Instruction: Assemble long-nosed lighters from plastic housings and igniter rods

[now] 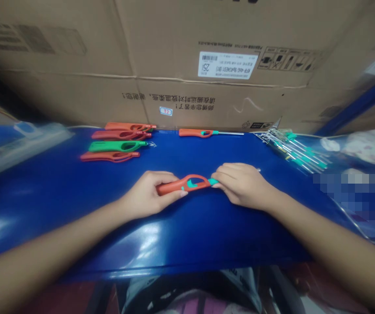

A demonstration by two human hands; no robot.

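Observation:
My left hand (149, 194) is closed round the rear of an orange-red long-reach lighter handle (174, 186), which has a teal trigger. At its front end, my right hand (241, 183) pinches the teal collar of a lighter nozzle (212, 181). Most of that nozzle is hidden behind the right hand; only a small bright tip shows past it. Collar and handle meet end to end, but how far one sits inside the other I cannot tell. Both hands hold the piece level above the blue table (125, 244).
Several lighter handles (118, 146), orange-red and green, lie at the back left. A lighter with a metal nozzle (203, 132) rests by the cardboard (95, 100) behind. Metal nozzles with teal collars (300, 152) are piled at right. Clear plastic (26, 139) is at far left.

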